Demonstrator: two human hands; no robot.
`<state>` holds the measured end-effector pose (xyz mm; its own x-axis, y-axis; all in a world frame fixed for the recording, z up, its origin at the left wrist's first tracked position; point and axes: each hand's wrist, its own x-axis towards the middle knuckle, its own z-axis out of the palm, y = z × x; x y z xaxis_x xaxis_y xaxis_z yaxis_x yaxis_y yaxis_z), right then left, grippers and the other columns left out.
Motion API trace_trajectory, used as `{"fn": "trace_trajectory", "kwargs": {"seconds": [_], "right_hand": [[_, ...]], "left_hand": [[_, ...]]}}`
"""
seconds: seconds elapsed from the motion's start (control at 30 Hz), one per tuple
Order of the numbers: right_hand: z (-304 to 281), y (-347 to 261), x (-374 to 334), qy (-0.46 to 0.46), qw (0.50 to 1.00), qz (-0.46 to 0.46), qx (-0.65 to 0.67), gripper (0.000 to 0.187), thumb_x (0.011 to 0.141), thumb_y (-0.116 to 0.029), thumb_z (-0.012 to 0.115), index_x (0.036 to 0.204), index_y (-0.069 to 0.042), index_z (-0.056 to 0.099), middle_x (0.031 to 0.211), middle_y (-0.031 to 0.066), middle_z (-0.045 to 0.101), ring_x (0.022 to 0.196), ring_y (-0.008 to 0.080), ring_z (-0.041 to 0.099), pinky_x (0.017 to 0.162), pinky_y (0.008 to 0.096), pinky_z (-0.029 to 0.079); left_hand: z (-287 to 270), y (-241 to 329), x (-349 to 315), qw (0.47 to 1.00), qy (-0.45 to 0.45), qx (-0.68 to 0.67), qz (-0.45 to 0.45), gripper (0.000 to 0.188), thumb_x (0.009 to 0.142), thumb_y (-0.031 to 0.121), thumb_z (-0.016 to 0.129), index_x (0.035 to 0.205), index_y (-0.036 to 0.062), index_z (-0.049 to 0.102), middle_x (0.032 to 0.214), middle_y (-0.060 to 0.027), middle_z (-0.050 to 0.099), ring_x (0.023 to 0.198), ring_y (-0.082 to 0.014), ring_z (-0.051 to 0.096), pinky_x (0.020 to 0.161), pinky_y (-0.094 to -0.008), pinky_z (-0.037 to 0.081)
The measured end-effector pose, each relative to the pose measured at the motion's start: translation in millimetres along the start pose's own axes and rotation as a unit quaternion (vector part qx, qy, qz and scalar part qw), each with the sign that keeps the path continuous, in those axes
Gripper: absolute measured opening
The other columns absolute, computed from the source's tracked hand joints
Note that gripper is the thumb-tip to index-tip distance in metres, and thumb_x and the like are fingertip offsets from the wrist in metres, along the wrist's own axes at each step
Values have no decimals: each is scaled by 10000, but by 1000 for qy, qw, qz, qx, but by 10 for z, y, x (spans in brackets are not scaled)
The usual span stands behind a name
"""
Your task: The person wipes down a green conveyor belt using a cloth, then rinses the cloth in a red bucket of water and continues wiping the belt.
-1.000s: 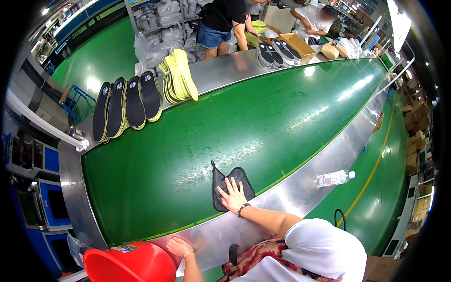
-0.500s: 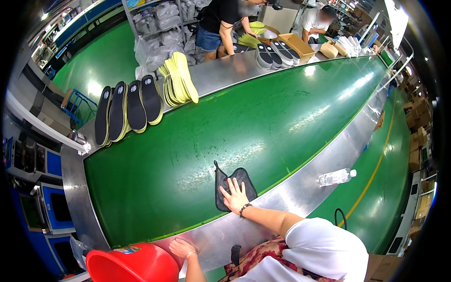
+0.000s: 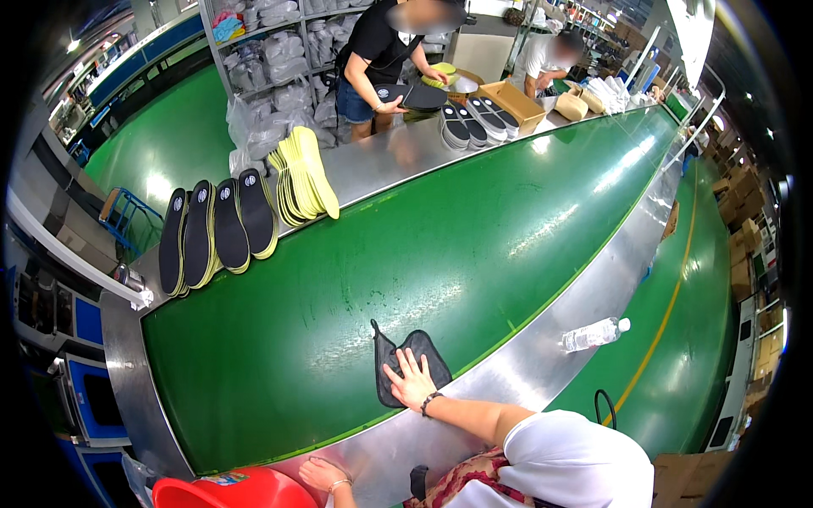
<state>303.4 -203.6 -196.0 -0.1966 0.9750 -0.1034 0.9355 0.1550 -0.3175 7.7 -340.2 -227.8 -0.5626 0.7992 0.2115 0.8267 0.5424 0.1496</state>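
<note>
My right hand (image 3: 412, 381) lies flat with spread fingers on a black flat fabric piece (image 3: 429, 349). That piece has a thin trim and a narrow loop at its far left corner, and it rests on the green belt (image 3: 279, 372) by the near metal edge. Part of it is hidden under my palm. Down at the lower left, my left hand (image 3: 324, 474) rests on the metal rim (image 3: 373, 449) of the belt table, fingers stretched out and holding nothing. Just left of it is a red plastic bucket (image 3: 246, 489).
Black insoles (image 3: 227, 224) in stacks and a fan of yellow ones (image 3: 303, 178) line the far edge. A water bottle (image 3: 593, 335) lies on the near rim at right. Across the belt, a person (image 3: 368, 68) handles black insoles beside a cardboard box (image 3: 515, 106).
The view has tilted slightly, so everything sits lower in it. My right hand stays on the fabric piece. The person across now lifts black insoles with one hand.
</note>
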Motion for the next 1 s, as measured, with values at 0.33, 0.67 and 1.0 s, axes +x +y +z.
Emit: {"fn": "trace_trajectory", "kwargs": {"seconds": [0.33, 0.67, 1.0], "right_hand": [[62, 78, -10, 18, 1000, 7, 9, 573, 848, -317, 579, 1391, -190, 445, 1506, 237, 229, 1405, 436, 174, 1054, 682, 187], [20, 65, 2, 9, 1000, 14, 9, 574, 846, -320, 583, 1393, -213, 444, 1515, 220, 211, 1412, 426, 158, 1067, 666, 181], [44, 42, 29, 29, 999, 23, 11, 566, 846, -299, 573, 1379, -150, 455, 1500, 258, 228, 1399, 439, 186, 1063, 665, 194]], "left_hand": [[-36, 75, -8, 1000, -4, -5, -1, 236, 908, 169, 450, 771, -23, 461, 818, -219, 472, 848, -399, 470, 816, -485, 388], [71, -16, -11, 1000, 0, 8, 4, 256, 917, 184, 428, 765, -20, 455, 815, -218, 462, 847, -400, 467, 822, -484, 385], [0, 10, -7, 1000, 14, -8, 8, 242, 906, 174, 451, 763, -21, 463, 808, -220, 480, 835, -396, 476, 781, -480, 386]]}}
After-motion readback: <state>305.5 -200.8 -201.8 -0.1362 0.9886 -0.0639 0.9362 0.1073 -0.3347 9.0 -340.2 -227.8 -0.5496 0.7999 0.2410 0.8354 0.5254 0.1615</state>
